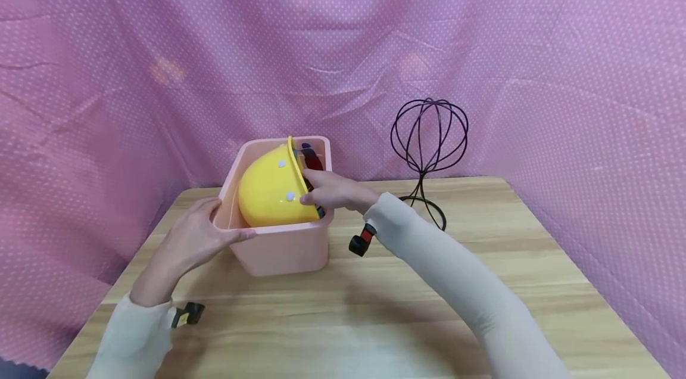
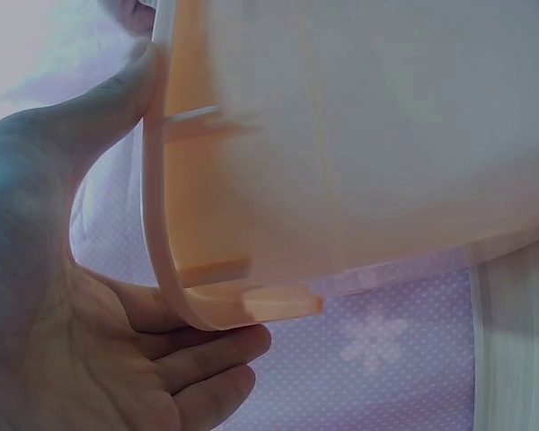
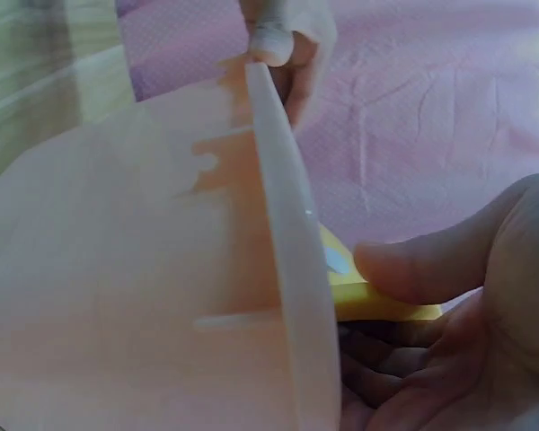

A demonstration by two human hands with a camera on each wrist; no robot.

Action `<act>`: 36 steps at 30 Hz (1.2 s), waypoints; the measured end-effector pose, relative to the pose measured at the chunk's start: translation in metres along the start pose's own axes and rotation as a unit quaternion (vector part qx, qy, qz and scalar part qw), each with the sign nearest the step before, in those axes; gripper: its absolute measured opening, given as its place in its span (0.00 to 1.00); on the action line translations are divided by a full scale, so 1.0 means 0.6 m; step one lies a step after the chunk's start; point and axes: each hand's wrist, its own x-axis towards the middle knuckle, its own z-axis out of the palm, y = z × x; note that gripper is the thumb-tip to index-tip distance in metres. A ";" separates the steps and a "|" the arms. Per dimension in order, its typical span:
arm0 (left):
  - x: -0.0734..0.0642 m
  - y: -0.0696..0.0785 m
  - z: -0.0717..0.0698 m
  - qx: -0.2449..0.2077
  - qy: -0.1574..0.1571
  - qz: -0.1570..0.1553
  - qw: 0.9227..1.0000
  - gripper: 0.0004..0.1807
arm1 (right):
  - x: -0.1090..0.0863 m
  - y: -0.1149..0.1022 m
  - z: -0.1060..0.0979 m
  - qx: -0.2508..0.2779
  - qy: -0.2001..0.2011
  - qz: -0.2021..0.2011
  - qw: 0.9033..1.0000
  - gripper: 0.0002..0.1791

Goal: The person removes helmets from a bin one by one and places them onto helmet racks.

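Note:
A yellow hard hat (image 1: 268, 188) lies on its side in a pink plastic bin (image 1: 289, 251), its open underside facing right with dark and red straps showing. My right hand (image 1: 339, 190) pinches the hat's edge, thumb on the yellow shell and fingers inside. In the right wrist view, the thumb presses on the yellow edge (image 3: 377, 303) just beyond the bin's rim. My left hand (image 1: 195, 237) grips the bin's near left corner, thumb along the front rim and fingers round the left side. The left wrist view shows that hand's fingers (image 2: 211, 359) under the rim.
Right of the bin, a black wire stand (image 1: 421, 173) with a balloon-shaped top and a ring base stands on the wooden table (image 1: 509, 260). A pink dotted cloth (image 1: 343, 39) hangs behind the table and along its sides.

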 end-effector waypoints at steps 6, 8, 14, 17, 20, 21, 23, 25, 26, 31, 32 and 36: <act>0.002 0.002 0.000 0.010 -0.011 -0.006 1.000 0.67 | 0.008 0.000 -0.006 0.012 -0.021 -0.003 1.000 0.28; 0.001 0.001 0.000 0.012 -0.009 -0.008 1.000 0.66 | 0.013 0.003 -0.007 0.027 -0.029 -0.011 0.999 0.27; 0.000 0.001 0.000 0.016 -0.007 -0.010 1.000 0.67 | 0.026 0.019 -0.010 0.116 -0.039 -0.027 0.992 0.29; 0.002 0.001 0.001 0.012 -0.005 -0.012 1.000 0.67 | 0.027 0.026 -0.013 0.148 -0.040 -0.027 0.988 0.30; 0.002 0.002 0.002 0.009 -0.002 -0.009 1.000 0.67 | 0.024 0.031 -0.013 0.164 -0.035 -0.028 0.986 0.31; 0.002 0.002 0.002 0.009 -0.003 -0.009 1.000 0.67 | 0.023 0.032 -0.013 0.167 -0.030 -0.029 0.985 0.31; 0.001 0.002 0.003 0.007 -0.004 -0.010 1.000 0.67 | 0.021 0.036 -0.012 0.178 -0.024 -0.030 0.983 0.30; -0.001 0.002 0.004 0.008 -0.006 -0.012 1.000 0.67 | 0.019 0.040 -0.011 0.189 -0.017 -0.032 0.981 0.30; -0.002 0.002 0.004 0.008 -0.006 -0.012 1.000 0.67 | 0.018 0.043 -0.011 0.198 -0.015 -0.033 0.980 0.31; -0.003 0.001 0.002 0.009 -0.006 -0.013 1.000 0.67 | 0.009 0.058 -0.012 0.273 -0.002 -0.045 0.961 0.32; -0.003 0.001 0.001 0.008 -0.005 -0.012 1.000 0.67 | 0.008 0.060 -0.013 0.292 0.001 -0.050 0.955 0.33; -0.002 0.000 -0.001 0.010 -0.006 -0.012 1.000 0.68 | 0.002 0.068 -0.013 0.342 0.011 -0.073 0.937 0.33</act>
